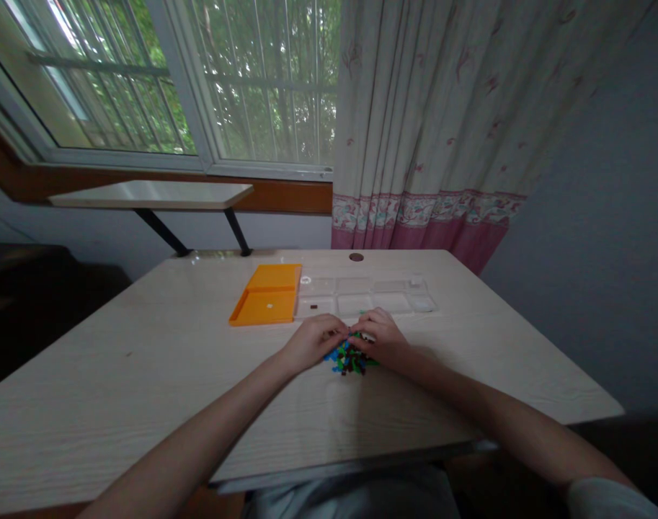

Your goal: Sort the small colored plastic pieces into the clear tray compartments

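A heap of small plastic pieces (352, 360) in blue, green and dark brown lies on the table in front of me; they look like tiny building bricks. Over its left side is my left hand (315, 341), fingers bent and tips pinched together. My right hand (381, 339) curls over the heap's right side, thumb and fingers drawn in. The fingertips of both hands almost meet above the pieces. Whatever they pinch is too small to make out, and the hands cover part of the heap.
Beyond my hands lies a clear compartment tray (354, 304) with a small dark piece (313, 307) in it. An orange case (267, 306) lies opened flat to its left, holding a small white piece (269, 306). A raised shelf (156, 193) stands at the table's (145, 389) back left.
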The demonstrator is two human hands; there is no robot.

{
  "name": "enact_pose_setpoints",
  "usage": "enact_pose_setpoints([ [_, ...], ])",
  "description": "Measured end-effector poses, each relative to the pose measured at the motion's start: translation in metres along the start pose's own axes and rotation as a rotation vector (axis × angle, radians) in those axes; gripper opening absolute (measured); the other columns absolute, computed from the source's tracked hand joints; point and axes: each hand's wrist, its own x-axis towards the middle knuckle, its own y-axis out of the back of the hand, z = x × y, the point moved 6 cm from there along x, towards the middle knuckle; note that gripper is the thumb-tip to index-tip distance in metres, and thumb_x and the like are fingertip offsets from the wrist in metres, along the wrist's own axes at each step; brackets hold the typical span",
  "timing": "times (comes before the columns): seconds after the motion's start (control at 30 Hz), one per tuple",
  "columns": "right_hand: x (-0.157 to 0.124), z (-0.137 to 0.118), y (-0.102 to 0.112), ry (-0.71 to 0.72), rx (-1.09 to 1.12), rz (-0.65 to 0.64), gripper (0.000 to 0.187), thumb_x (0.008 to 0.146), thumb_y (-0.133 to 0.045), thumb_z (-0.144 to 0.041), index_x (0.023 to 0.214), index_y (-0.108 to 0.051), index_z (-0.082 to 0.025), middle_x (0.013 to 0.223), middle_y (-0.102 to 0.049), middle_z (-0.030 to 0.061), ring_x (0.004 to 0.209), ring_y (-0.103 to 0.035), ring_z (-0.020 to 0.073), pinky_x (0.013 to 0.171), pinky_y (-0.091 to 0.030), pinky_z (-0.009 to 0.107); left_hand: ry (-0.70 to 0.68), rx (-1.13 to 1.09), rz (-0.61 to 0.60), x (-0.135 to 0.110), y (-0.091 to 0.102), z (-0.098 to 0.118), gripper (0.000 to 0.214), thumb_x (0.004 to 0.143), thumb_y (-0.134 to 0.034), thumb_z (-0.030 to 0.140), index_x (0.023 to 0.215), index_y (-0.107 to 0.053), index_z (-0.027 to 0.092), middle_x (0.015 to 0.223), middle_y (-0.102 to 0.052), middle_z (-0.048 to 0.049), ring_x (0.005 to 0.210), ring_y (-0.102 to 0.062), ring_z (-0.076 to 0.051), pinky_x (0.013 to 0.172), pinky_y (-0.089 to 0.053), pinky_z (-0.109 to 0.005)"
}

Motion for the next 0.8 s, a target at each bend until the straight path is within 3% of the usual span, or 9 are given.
enact_pose_setpoints([
  [0.37, 0.001, -0.004, 0.008, 0.029, -0.027, 0.07, 0.012, 0.074, -0.064, -0.031, 0.078, -0.065, -0.019, 0.076, -0.061, 0.0038, 0.076, -0.052, 0.016, 0.071, -0.038, 0.029, 0.035, 0.032, -0.009, 0.0, 0.001, -0.003, 0.008, 0.078, -0.055, 0.017, 0.078, -0.062, 0.015, 0.079, -0.065, -0.003, 0.074, -0.058, -0.012, 0.068, -0.045, -0.022],
  [0.6, 0.004, -0.012, 0.014, 0.07, -0.083, 0.05, 0.01, 0.076, -0.061, -0.028, 0.079, -0.065, -0.019, 0.075, -0.06, 0.0043, 0.076, -0.051, 0.0166, 0.07, -0.038, 0.03, 0.065, 0.008, -0.012, 0.002, 0.002, -0.003, 0.01, 0.077, -0.054, 0.017, 0.08, -0.063, 0.015, 0.077, -0.065, -0.0031, 0.071, -0.058, -0.011, 0.065, -0.045, -0.02],
  [0.8, 0.008, -0.003, 0.029, 0.091, -0.107, 0.149, 0.011, 0.077, -0.059, -0.029, 0.078, -0.066, -0.021, 0.071, -0.058, 0.0037, 0.073, -0.049, 0.0164, 0.07, -0.039, 0.031, 0.081, 0.086, -0.023, 0.002, 0.012, -0.006, 0.014, 0.079, -0.051, 0.016, 0.085, -0.063, 0.015, 0.076, -0.063, -0.0029, 0.069, -0.056, -0.011, 0.062, -0.044, -0.02],
])
